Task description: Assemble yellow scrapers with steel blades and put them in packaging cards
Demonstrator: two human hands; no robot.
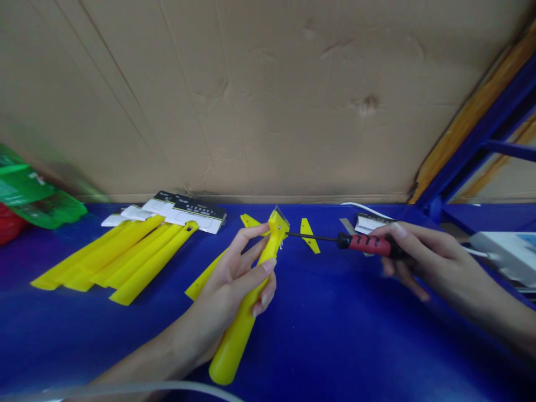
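Observation:
A yellow scraper (238, 335) with a long round handle is gripped by my left hand (234, 285), its head and thin blade tilted up and away. Holding a screwdriver (368, 244) with a red and black handle, my right hand (435, 262) keeps the shaft level, its tip at the screw side of the scraper head. Behind the left hand lies another yellow piece (205, 276), partly hidden. Two small yellow plates, one left (250, 221) and one right (309, 234) of the scraper head, lie on the blue table.
Several yellow handles (142, 251) with black and white cards (188, 211) lie at left. A green bottle (37, 190) is at the far left. A white box (506, 254) with a cable and a blue metal frame (477, 134) are at right. Cardboard (268, 100) stands behind.

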